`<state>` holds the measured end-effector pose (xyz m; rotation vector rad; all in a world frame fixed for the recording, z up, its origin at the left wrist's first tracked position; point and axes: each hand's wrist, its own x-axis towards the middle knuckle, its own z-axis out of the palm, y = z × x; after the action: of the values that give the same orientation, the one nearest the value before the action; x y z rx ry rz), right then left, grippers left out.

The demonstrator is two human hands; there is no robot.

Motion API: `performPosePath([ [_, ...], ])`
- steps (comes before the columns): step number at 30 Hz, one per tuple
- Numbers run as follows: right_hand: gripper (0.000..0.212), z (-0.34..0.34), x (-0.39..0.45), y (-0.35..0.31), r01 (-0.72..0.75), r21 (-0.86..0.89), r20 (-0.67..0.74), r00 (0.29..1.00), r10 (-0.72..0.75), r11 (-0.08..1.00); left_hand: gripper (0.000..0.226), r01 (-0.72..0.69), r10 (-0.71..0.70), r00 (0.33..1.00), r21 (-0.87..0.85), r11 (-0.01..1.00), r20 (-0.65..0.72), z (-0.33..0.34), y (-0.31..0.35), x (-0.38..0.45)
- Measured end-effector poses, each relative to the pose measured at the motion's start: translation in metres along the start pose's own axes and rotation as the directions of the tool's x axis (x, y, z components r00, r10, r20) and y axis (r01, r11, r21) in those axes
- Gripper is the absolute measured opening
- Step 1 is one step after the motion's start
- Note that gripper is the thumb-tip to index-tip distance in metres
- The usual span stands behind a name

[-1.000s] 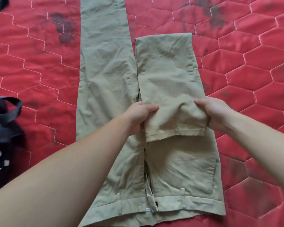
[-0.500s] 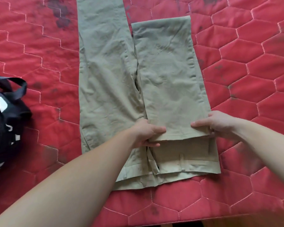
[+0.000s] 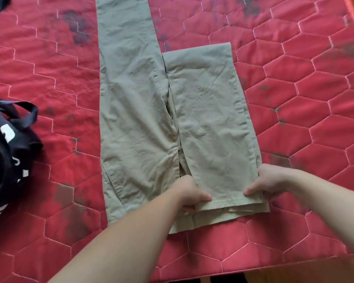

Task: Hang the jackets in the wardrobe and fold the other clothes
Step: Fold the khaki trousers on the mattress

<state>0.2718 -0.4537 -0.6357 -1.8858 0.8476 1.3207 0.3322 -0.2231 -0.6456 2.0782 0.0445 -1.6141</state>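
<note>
I saw both hands, left (image 3: 189,193) and right (image 3: 268,182), pinching the khaki trousers' (image 3: 208,111) folded hem on a stained red quilt (image 3: 294,123).

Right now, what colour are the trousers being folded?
Khaki beige trousers, plain, seen in the head view.

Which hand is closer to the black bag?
Left. The left hand pinches the folded trouser leg's hem on the side toward the black bag; the right hand pinches its far corner.
</note>
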Motion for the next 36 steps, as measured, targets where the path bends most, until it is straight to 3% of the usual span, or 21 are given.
performPosePath([
  [2,0.037,-0.005,-0.005,-0.012,-0.063,-0.248,0.025,0.997,0.071,0.967,0.027,0.044,-0.051,0.996,0.109,0.993,0.066,-0.007,0.009,-0.002],
  [5,0.062,-0.03,-0.012,-0.041,-0.147,-0.61,0.07,0.969,0.237,0.779,0.039,0.159,-0.197,0.963,0.202,0.966,0.186,-0.039,0.025,-0.004],
  [7,0.072,-0.055,-0.013,-0.065,-0.183,-0.698,0.073,0.943,0.323,0.693,0.048,0.168,-0.181,0.981,0.158,0.973,0.068,-0.075,0.035,0.0],
  [9,0.065,-0.08,-0.014,-0.085,-0.141,-0.632,0.037,0.977,0.212,0.762,0.034,0.085,-0.077,0.985,0.049,0.995,-0.154,-0.108,0.044,0.003],
  [11,0.052,-0.106,-0.005,-0.112,0.013,-0.401,-0.095,0.994,-0.056,0.916,0.02,-0.06,0.048,0.924,-0.018,0.998,-0.38,-0.142,0.054,0.007],
  [14,0.028,-0.131,0.009,-0.167,0.276,-0.21,-0.385,0.859,-0.338,0.938,0.018,-0.16,0.191,0.812,0.105,0.982,-0.552,-0.187,0.068,0.014],
  [17,0.021,-0.143,0.022,-0.227,0.41,-0.216,-0.454,0.761,-0.463,0.886,0.046,-0.102,0.296,0.741,0.335,0.937,-0.603,-0.229,0.077,0.026],
  [19,0.02,-0.151,0.033,-0.267,0.465,-0.229,-0.513,0.689,-0.512,0.855,0.056,-0.071,0.315,0.714,0.382,0.921,-0.625,-0.262,0.079,0.039],
  [22,0.014,-0.157,0.052,-0.32,0.496,-0.254,-0.588,0.603,-0.54,0.83,0.064,-0.01,0.23,0.689,0.307,0.952,-0.687,-0.309,0.076,0.062],
  [25,0.009,-0.16,0.078,-0.361,0.526,-0.273,-0.579,0.579,-0.575,0.805,0.069,-0.006,0.069,0.647,0.085,0.996,-0.76,-0.355,0.074,0.086],
  [28,0.021,-0.161,0.107,-0.394,0.506,-0.245,-0.579,0.608,-0.543,0.827,0.067,-0.079,-0.061,0.615,-0.139,0.987,-0.786,-0.394,0.072,0.109],
  [31,0.027,-0.161,0.131,-0.422,0.502,0.057,-0.622,0.694,-0.363,0.863,0.062,-0.219,-0.086,0.589,-0.26,0.94,-0.804,-0.423,0.069,0.126],
  [33,0.028,-0.165,0.141,-0.441,0.481,0.222,-0.617,0.743,-0.26,0.848,0.055,-0.298,-0.061,0.6,-0.293,0.908,-0.798,-0.439,0.066,0.132],
  [36,0.044,-0.176,0.147,-0.471,0.469,0.297,-0.646,0.74,-0.187,0.831,0.042,-0.39,-0.004,0.669,-0.356,0.849,-0.743,-0.457,0.064,0.136],
])
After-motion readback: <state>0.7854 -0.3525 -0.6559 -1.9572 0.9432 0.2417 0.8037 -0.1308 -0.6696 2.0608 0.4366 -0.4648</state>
